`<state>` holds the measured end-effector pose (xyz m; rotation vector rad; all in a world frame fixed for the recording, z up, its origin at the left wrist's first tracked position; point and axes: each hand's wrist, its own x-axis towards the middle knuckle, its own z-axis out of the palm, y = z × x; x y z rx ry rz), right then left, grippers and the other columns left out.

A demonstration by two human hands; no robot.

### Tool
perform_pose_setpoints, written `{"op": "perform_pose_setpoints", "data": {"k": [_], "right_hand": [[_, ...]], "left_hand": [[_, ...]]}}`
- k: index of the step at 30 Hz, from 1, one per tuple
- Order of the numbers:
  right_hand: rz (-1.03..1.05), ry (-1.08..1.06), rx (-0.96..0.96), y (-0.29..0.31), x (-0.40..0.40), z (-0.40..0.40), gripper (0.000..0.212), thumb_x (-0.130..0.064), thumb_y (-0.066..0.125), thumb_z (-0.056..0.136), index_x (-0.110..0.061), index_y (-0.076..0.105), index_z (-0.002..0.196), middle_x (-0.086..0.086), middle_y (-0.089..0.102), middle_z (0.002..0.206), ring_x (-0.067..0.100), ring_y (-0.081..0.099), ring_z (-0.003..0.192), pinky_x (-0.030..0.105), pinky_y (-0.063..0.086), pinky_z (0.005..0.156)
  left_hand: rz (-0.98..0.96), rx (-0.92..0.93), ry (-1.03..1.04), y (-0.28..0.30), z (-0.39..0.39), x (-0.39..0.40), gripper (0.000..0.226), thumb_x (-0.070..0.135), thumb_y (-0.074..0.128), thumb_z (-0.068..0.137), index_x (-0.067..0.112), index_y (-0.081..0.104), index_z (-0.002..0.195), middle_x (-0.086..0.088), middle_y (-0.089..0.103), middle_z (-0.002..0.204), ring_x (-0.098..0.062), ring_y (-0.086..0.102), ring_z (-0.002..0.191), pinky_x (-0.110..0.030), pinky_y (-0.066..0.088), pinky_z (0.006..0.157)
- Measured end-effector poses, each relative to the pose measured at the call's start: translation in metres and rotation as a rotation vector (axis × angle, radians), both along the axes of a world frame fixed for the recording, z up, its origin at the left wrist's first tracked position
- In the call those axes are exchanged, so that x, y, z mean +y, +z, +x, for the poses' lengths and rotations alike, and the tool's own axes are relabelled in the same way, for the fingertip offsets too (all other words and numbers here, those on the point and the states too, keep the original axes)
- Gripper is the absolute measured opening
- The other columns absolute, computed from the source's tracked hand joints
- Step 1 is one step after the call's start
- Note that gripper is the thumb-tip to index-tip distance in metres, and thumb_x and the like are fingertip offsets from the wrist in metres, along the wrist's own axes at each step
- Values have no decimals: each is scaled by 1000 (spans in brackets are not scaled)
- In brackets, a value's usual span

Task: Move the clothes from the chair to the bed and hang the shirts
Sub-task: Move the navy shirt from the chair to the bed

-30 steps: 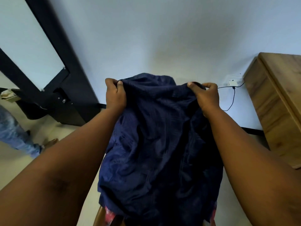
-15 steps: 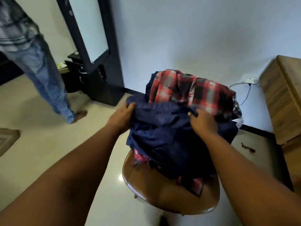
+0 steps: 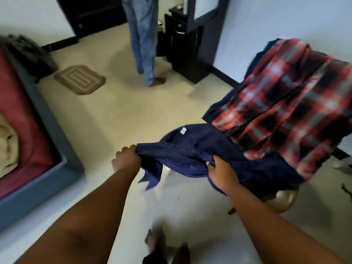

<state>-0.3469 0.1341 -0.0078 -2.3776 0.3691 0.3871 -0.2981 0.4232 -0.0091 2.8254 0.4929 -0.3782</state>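
Observation:
A navy blue garment [image 3: 190, 149] stretches between both my hands above the floor, a small white label showing near its top edge. My left hand [image 3: 127, 159] grips its left end and my right hand [image 3: 221, 169] grips it further right. The garment's right part still lies on the wooden chair [image 3: 283, 201] at the right. A red, black and grey plaid shirt [image 3: 291, 103] is draped over the chair's back, with more dark cloth under it. The bed [image 3: 28, 134], with a maroon sheet and a blue frame, is at the left.
A person in blue jeans [image 3: 142, 40] stands at the back by a dark mirror stand [image 3: 190, 44]. A brown mat [image 3: 80, 79] lies on the cream floor. A beige cloth [image 3: 7, 147] rests on the bed. My feet [image 3: 165, 246] show at the bottom.
The view has swung left from the chair toward the bed. My hands have lowered the navy garment and pulled it leftward off the chair, so the plaid shirt is uncovered.

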Motion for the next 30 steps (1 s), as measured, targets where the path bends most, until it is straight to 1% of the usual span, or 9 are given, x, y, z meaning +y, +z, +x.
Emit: {"op": "perform_pose_setpoints", "data": {"k": [3,7,9,12,16,20,24,27,30], "right_hand": [[85,121,44,5,59,-18,16,-23,52,98,-15,48,85,7,59,81,32,58,80,37,41,66],[162,307,115,20,154,-36,23,-10,52,92,-16,40,73,0,44,62,17,41,56,31,29,53],[187,414,174,29,210,-49,17,-1,48,89,-17,46,87,2,52,76,20,48,69,29,33,58],[173,584,236,44,293,-73,33,5,43,84,-20,49,105,-1,56,94,20,54,89,25,38,66],[21,749,275,57,400,-109,20,0,46,82,-14,52,96,5,59,91,25,56,84,27,39,61],[-108,874,292,59,507,-150,14,-1,51,81,-11,57,90,9,61,87,28,58,80,28,39,59],[-219,1063,249,60,629,-187,36,-22,76,78,-11,63,110,10,69,107,30,64,98,31,48,79],[-298,1179,130,71,713,-207,40,-36,76,78,-16,57,107,8,67,111,29,63,101,35,49,82],[-353,1255,38,86,786,-218,53,-45,74,79,-15,51,117,9,64,117,30,62,108,36,48,84]], "left_hand": [[-127,-78,213,2,-54,63,41,10,41,89,19,47,128,-16,53,120,-40,51,111,-47,43,89],[-216,-215,509,16,-125,158,32,8,41,90,7,45,122,-24,48,123,-46,47,115,-51,39,94],[-290,-280,615,21,-165,209,27,6,41,89,3,47,116,-27,49,119,-47,49,111,-51,39,91],[-437,-374,776,26,-221,278,22,0,41,88,-2,49,108,-28,57,106,-40,52,92,-44,37,78],[-595,-418,947,32,-297,365,20,-6,41,88,-1,48,106,-19,55,97,-33,50,89,-41,38,78],[-699,-450,979,37,-383,461,26,-10,39,77,6,55,91,-13,59,80,-27,54,79,-38,44,70],[-693,-524,1081,62,-462,548,34,-14,34,82,4,63,83,-12,59,75,-22,52,70,-28,41,61],[-584,-540,1103,78,-502,609,34,-12,35,80,10,59,74,-11,56,71,-22,49,69,-28,37,60],[-426,-506,1108,92,-525,667,30,-10,37,79,11,57,77,-13,57,76,-25,52,75,-31,37,63]]}}
